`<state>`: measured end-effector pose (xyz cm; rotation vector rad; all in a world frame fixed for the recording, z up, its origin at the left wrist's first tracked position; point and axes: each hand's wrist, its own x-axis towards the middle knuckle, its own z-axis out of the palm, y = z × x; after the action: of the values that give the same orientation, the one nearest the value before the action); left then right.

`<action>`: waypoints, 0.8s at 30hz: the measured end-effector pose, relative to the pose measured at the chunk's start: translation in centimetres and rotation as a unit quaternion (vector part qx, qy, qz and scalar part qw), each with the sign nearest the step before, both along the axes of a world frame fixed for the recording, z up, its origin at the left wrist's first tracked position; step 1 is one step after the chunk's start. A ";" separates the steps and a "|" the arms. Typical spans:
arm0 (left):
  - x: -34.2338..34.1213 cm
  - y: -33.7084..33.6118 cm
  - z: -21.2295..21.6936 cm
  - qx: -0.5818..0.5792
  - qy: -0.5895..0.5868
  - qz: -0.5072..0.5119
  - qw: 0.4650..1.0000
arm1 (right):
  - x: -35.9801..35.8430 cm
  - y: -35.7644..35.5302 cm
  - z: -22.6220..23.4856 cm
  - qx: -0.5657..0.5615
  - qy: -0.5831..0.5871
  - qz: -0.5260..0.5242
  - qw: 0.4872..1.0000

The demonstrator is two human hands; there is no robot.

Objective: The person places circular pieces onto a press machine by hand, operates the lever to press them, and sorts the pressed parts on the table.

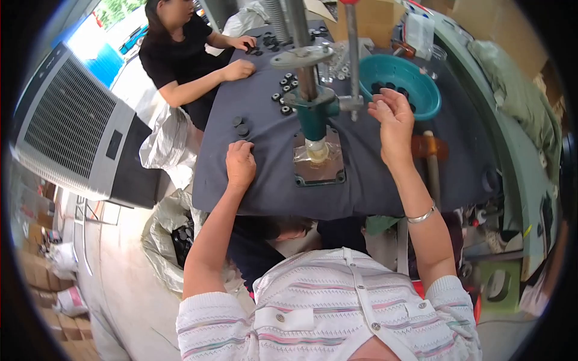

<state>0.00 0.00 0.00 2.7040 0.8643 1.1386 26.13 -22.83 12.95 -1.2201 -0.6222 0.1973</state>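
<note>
My left hand (241,162) rests on the grey cloth with its fingers curled in, just below a few black round caps (241,128). Whatever its fingers may hold is hidden. My right hand (396,123) is raised at the near rim of a teal basin (435,99), fingers bent and apart, with nothing visible in them. Black round pieces (391,88) lie inside the basin. Between my hands stands a green hand press (314,120) with a lever rod (354,60); its square base plate (319,174) sits on the cloth.
Across the table at the left, a person (186,66) handles black pieces. More black caps with pale centres (285,96) lie behind the press. A mallet (430,150) lies right of my right hand. An air cooler (72,120) and a sack of black parts (174,234) stand left.
</note>
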 end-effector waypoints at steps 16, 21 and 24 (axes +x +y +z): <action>-0.1 -2.2 0.5 0.095 0.063 -0.023 0.993 | -8.1 -1.6 -10.7 -0.171 -0.422 -0.087 0.886; -1.6 -0.9 1.3 0.011 -0.024 -0.072 0.997 | -8.3 -1.5 -10.5 -0.170 -0.423 -0.090 0.886; -1.1 1.9 1.4 -0.061 -0.074 0.038 0.995 | -8.4 -1.3 -10.4 -0.163 -0.430 -0.089 0.884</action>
<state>-1.08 1.94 1.43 2.4730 0.9864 1.2390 17.75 -24.18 2.56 -1.6811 -1.2708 -0.4494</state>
